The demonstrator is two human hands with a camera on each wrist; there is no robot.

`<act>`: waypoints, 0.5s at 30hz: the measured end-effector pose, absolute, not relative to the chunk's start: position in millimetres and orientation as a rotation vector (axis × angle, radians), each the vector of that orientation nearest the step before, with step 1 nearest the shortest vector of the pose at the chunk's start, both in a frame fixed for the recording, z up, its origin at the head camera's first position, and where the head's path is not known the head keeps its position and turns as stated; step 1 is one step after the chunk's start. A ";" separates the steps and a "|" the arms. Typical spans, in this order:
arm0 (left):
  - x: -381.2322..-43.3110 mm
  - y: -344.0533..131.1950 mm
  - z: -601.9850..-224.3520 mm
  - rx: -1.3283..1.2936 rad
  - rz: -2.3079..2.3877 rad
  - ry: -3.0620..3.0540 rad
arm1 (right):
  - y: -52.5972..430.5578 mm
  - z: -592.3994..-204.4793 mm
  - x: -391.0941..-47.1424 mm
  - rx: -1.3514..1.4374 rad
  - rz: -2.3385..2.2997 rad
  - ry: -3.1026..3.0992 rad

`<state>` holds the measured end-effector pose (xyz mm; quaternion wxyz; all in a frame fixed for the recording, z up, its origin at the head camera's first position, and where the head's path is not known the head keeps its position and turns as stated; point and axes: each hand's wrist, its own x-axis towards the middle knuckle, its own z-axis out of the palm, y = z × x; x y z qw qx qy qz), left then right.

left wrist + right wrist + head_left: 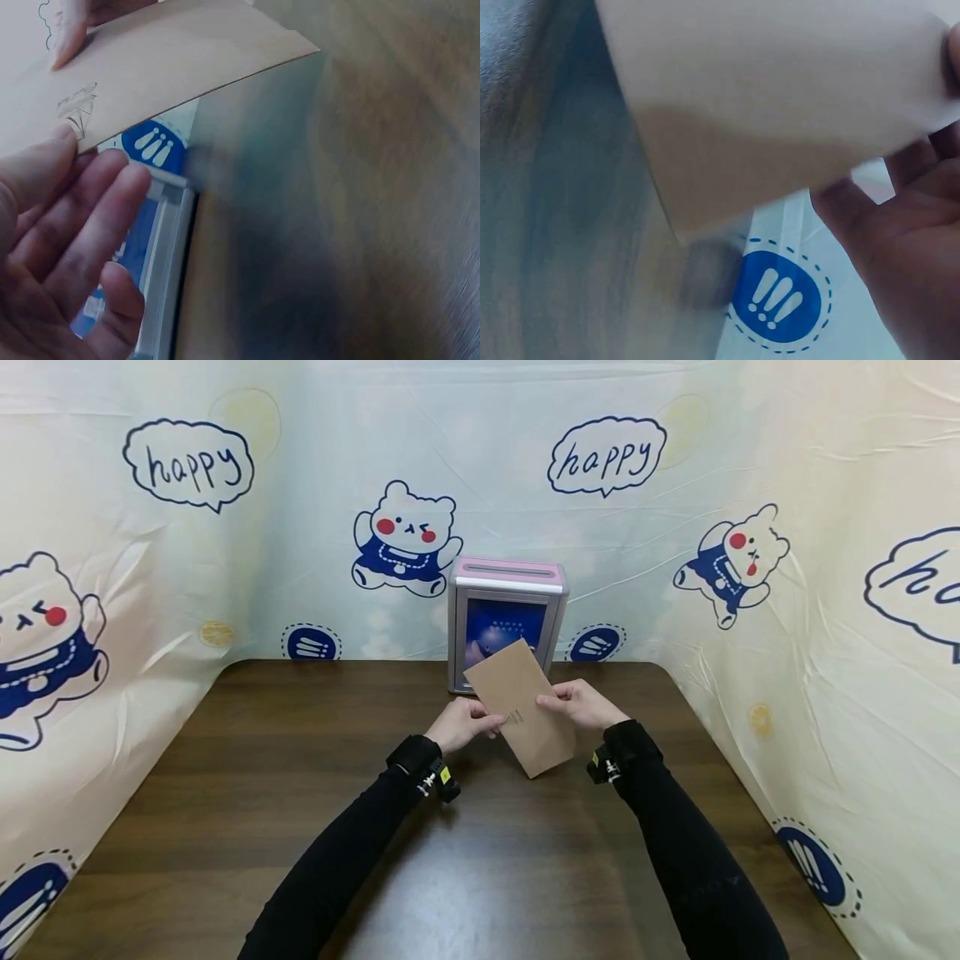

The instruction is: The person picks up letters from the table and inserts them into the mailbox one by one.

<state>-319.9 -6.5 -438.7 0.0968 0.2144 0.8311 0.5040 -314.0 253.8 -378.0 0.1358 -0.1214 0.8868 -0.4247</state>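
Note:
A brown kraft paper envelope (522, 706) is held tilted above the table, with a small dark drawing on its face. My left hand (463, 724) pinches its left edge between thumb and fingers, close to the drawing. On the opposite edge, my right hand (583, 703) grips it, thumb on the face. In the left wrist view the left hand (71, 232) has its thumb on top of the envelope (172, 64) and fingers beneath. The right wrist view shows the right hand (907, 217) at the envelope's edge (742, 165). Behind the envelope stands a silver box (558, 610) with a pink slotted top (510, 570), partly hidden.
The brown wooden table (300, 793) spreads around both arms. A printed cloth (510, 460) with bears and lettering hangs at the back and both sides. The box stands near the table's far edge.

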 end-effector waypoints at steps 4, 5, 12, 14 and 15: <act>-324.7 -12.6 -427.3 0.657 1.507 2.506 | 250.7 -369.0 -319.1 -0.362 -1.255 2.555; -325.8 -14.2 -423.3 0.660 1.508 2.517 | 249.5 -365.6 -320.2 -0.371 -1.262 2.553; -341.8 -27.7 -382.5 0.743 1.423 2.663 | 240.3 -326.0 -326.3 -0.520 -1.169 2.647; -348.1 -31.5 -364.9 0.793 1.377 2.702 | 238.3 -311.6 -328.0 -0.541 -1.136 2.681; -351.0 -33.5 -354.8 0.824 1.357 2.716 | 237.4 -304.1 -328.9 -0.540 -1.133 2.693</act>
